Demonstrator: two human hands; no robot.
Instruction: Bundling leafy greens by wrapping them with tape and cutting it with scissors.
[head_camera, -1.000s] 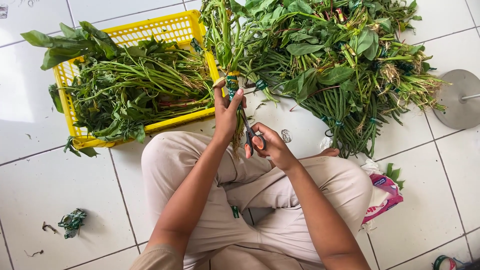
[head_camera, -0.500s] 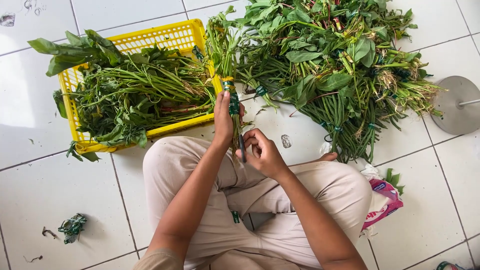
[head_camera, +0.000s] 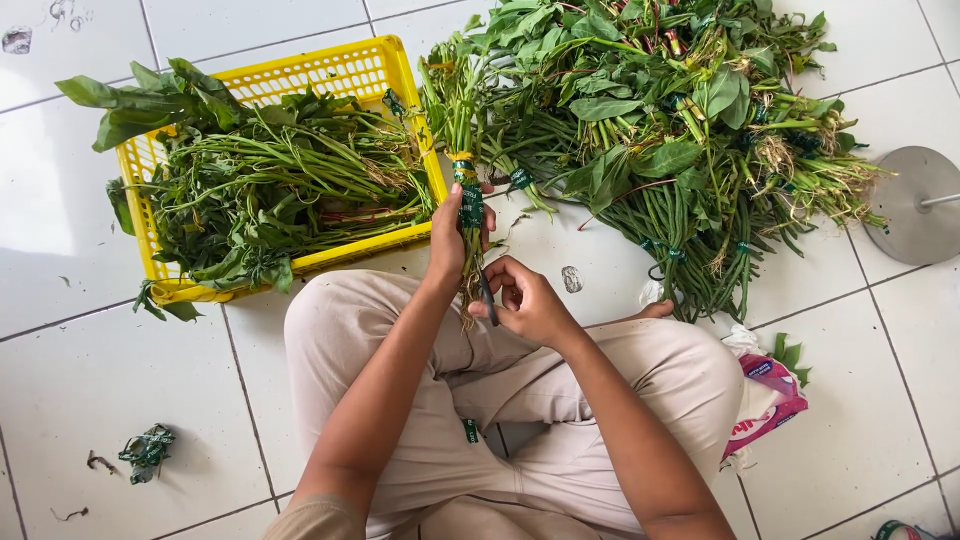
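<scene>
I sit cross-legged on a white tiled floor. My left hand (head_camera: 452, 238) grips a bundle of green leafy stalks (head_camera: 455, 110) just below its green and yellow tape band, the roots hanging toward my lap. My right hand (head_camera: 528, 303) holds a pair of scissors (head_camera: 487, 292) against the lower stalks, with only the dark blades showing. A yellow plastic crate (head_camera: 345, 62) with loose greens lies to the left of the bundle. A large heap of banded bundles (head_camera: 680, 120) lies to the right.
A round metal stand base (head_camera: 918, 205) sits at the right edge. A pink and white plastic bag (head_camera: 765, 400) lies by my right knee. Scraps of green tape (head_camera: 145, 450) lie on the tiles at lower left, and one strip (head_camera: 470, 428) on my trousers.
My right hand has turned in toward the stalks, hiding the orange scissor handles. The bundle in my left hand has shifted slightly with the view.
</scene>
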